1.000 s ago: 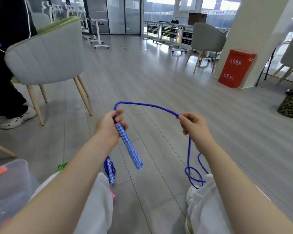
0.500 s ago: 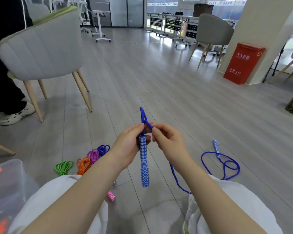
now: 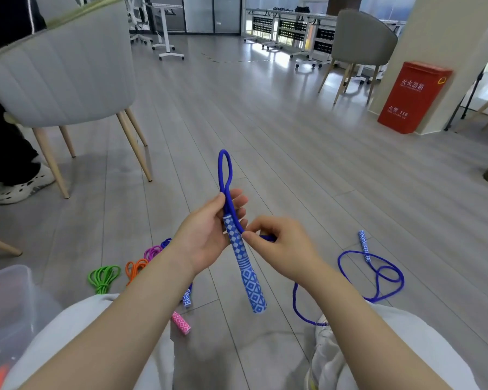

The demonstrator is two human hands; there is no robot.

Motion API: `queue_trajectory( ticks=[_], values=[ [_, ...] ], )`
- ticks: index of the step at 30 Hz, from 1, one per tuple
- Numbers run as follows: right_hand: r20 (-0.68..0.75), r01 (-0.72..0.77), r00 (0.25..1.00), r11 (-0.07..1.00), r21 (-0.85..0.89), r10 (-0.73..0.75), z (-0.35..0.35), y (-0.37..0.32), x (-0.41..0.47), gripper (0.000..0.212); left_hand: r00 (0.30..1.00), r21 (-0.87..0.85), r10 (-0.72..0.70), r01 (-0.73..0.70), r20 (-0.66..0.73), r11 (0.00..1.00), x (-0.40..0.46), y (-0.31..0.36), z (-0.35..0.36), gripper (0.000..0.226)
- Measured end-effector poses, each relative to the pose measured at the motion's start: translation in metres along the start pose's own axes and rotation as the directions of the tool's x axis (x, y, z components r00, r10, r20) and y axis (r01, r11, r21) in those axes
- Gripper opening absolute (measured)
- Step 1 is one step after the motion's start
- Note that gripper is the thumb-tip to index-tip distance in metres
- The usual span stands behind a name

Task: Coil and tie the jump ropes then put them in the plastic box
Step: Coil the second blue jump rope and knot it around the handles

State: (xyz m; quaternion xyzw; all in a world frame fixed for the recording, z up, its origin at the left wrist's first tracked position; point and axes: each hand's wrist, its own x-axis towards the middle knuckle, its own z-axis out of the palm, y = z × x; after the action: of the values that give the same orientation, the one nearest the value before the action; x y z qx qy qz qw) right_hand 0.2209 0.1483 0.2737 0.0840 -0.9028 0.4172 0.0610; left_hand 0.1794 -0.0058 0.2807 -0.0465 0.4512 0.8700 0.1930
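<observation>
My left hand [image 3: 206, 235] grips the top of a blue patterned jump rope handle [image 3: 247, 271], which hangs down and to the right. A narrow loop of blue rope [image 3: 224, 170] stands up above that hand. My right hand [image 3: 282, 246] pinches the rope against the handle just below the loop. The rest of the blue rope [image 3: 378, 277] trails over my right knee to the floor, ending at the second blue handle [image 3: 364, 246]. The clear plastic box [image 3: 9, 311] stands at the lower left, with orange items inside.
Green [image 3: 103, 277], orange [image 3: 135, 267], pink [image 3: 152, 251] and another blue rope lie coiled on the floor beside my left knee, with a pink handle [image 3: 181, 322]. A grey chair [image 3: 65, 71] and a seated person's shoe [image 3: 23, 187] are at the left. A red box [image 3: 412, 97] stands far right.
My hands came together from wide apart. The rope span between them has folded into an upright loop, which has grown taller, and my right hand has slid down onto the handle.
</observation>
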Motion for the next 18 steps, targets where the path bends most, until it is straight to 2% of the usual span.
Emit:
queue_trajectory(
  ticks=[2, 4, 7, 11, 15, 18],
  values=[
    [0.028, -0.012, 1.000, 0.999, -0.045, 0.013, -0.002, 0.002, 0.000, 0.016, 0.999, -0.029, -0.030, 0.031, 0.043, 0.999, 0.000, 0.003, 0.000, 0.036],
    [0.060, -0.024, 0.998, 0.997, -0.069, 0.028, -0.004, 0.004, -0.002, 0.016, 0.994, 0.014, -0.058, 0.057, 0.091, 0.998, -0.001, 0.005, 0.000, 0.038],
    [0.102, -0.035, 0.994, 0.993, -0.115, 0.046, -0.010, 0.006, -0.003, 0.023, 0.992, 0.039, -0.073, 0.069, 0.101, 0.997, -0.003, 0.009, 0.001, 0.035],
    [0.112, -0.071, 0.990, 0.986, -0.151, 0.089, -0.029, 0.013, -0.002, 0.037, 0.999, -0.115, 0.013, -0.007, 0.047, 0.993, 0.003, 0.021, -0.006, 0.030],
    [0.037, -0.174, 0.983, 0.972, -0.157, 0.181, -0.058, 0.028, -0.005, 0.042, 0.990, -0.355, 0.127, -0.138, -0.054, 0.925, 0.007, 0.043, -0.027, 0.029],
    [-0.040, -0.247, 0.969, 0.953, -0.178, 0.243, -0.079, 0.039, -0.010, 0.045, 0.964, -0.408, 0.200, -0.256, -0.175, 0.876, 0.007, 0.059, -0.045, 0.029]
  ],
)
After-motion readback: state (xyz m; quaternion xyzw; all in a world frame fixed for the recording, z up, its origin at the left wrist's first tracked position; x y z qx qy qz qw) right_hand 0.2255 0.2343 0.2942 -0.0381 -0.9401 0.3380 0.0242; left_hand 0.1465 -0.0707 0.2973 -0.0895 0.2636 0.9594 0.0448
